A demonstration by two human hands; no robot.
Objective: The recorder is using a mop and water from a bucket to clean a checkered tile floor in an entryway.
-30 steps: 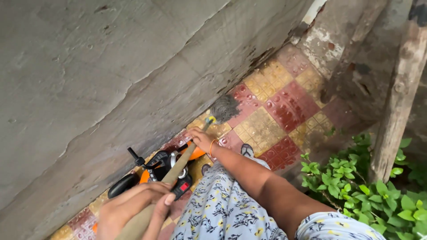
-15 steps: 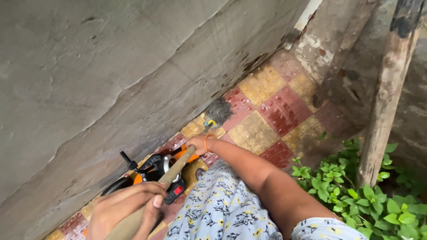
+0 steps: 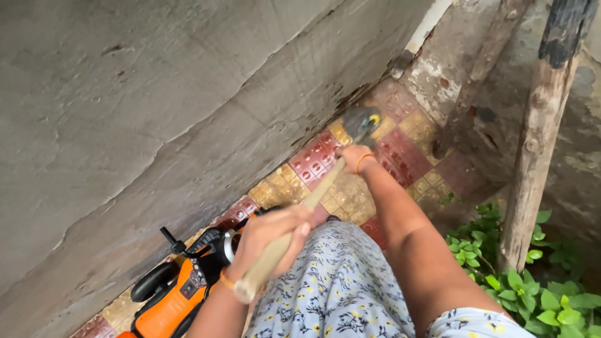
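Observation:
My left hand (image 3: 270,235) grips the near end of a long wooden handle (image 3: 294,219). Further along the same handle, my right hand (image 3: 352,156) holds it close to the blurred dark head (image 3: 360,122), which has a yellow spot on it. The head hovers over the red and yellow tiled floor (image 3: 350,194) beside the base of the grey plastered wall (image 3: 163,112). An orange and black power tool (image 3: 178,285) lies on the tiles just left of my left hand. My lap in a floral dress (image 3: 341,288) fills the bottom centre.
A rough wooden pole (image 3: 538,138) leans upright at the right. Green leafy plants (image 3: 532,294) grow at its foot, bottom right. A cracked plastered corner (image 3: 476,81) closes off the tiled strip at the far end.
Both hands and the handle have swung up and to the right along the wall base. The tool head is further along the tiles and blurred. The camera view also shifted.

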